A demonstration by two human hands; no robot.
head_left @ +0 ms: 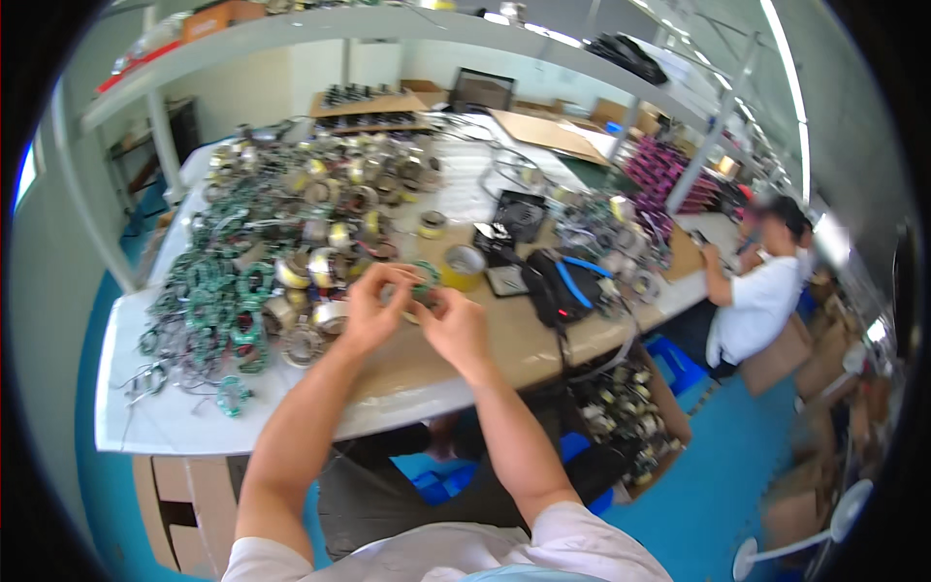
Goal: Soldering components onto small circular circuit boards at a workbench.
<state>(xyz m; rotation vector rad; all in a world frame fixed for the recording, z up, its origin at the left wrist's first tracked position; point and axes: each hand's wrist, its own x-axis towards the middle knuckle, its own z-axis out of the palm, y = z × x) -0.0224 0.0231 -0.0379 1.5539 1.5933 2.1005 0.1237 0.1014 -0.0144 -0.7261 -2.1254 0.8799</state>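
Observation:
Over the near edge of the table, my left hand (376,306) and my right hand (456,328) meet with fingers closed around a green ring-shaped part (424,275). Its lower side is hidden by my fingers, and a thin wire seems to run by my left fingertips. Just right of it stands a roll of yellowish tape (464,266). Left of my hands, silvery and yellow ring-shaped coil parts (328,267) lie heaped against a pile of green rings with loose wires (221,281).
A black pouch (558,288) with blue-handled pliers (577,281) rests to the right, near a wire heap (606,225). Below the table's right end, a cardboard box (669,412) holds more parts. A person in white (761,301) works farther right. A shelf beam (388,44) spans overhead.

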